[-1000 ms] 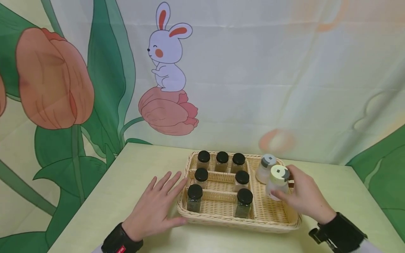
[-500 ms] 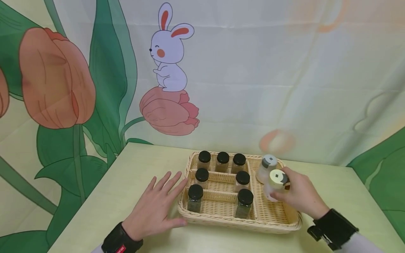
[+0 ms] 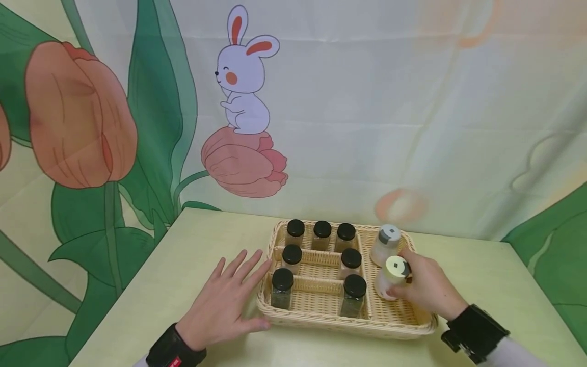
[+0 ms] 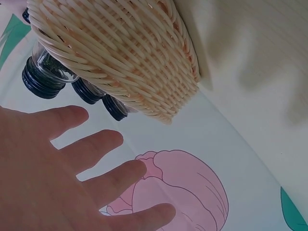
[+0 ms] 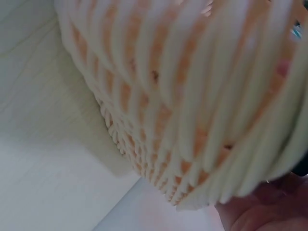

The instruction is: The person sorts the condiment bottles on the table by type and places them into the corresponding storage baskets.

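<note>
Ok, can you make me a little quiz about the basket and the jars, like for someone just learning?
1. How many black-lidded jars stand in the wicker basket?
2. True or false: the left hand lies flat with straight fingers beside the basket.
3. Which hand grips a pale-capped bottle: A left, B right, C neither?

Key
1. Seven.
2. True.
3. B; a second pale bottle stands just behind it.

A pale green table stands by a big cloth wall. The cloth shows a white bunny and pink tulips.
</note>
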Demonstrator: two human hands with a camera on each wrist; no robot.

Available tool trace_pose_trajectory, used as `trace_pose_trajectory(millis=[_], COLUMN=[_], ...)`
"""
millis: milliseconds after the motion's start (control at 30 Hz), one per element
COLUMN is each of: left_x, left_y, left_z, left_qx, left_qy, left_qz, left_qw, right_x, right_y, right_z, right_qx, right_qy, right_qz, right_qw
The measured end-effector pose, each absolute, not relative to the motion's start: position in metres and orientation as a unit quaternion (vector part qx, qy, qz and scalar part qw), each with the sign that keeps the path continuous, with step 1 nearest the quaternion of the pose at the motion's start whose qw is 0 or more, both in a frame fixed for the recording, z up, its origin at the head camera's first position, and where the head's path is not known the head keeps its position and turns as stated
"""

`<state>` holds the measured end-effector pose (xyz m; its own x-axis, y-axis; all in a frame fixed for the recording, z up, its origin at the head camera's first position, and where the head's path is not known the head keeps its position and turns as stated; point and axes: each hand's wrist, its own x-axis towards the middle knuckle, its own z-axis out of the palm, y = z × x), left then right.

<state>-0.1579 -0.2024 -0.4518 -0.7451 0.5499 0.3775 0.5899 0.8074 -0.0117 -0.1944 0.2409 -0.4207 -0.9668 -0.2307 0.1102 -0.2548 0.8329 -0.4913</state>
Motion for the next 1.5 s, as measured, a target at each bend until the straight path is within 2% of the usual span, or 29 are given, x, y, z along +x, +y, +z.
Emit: trace_pose_trajectory(millis=[1500], left_x=[-0.1571], left_y=[-0.2043], left_z=[-0.4515], left_qx=[-0.298], left_qy=[-0.937], left_qz=[-0.057], left_qw=[0.171], right_x=[-0.1863], right_y=[0.2386], right_z=[-0.4183], right_qx=[0.149], right_qy=[-0.959], right_qz=[0.24], right_qw=[-0.006])
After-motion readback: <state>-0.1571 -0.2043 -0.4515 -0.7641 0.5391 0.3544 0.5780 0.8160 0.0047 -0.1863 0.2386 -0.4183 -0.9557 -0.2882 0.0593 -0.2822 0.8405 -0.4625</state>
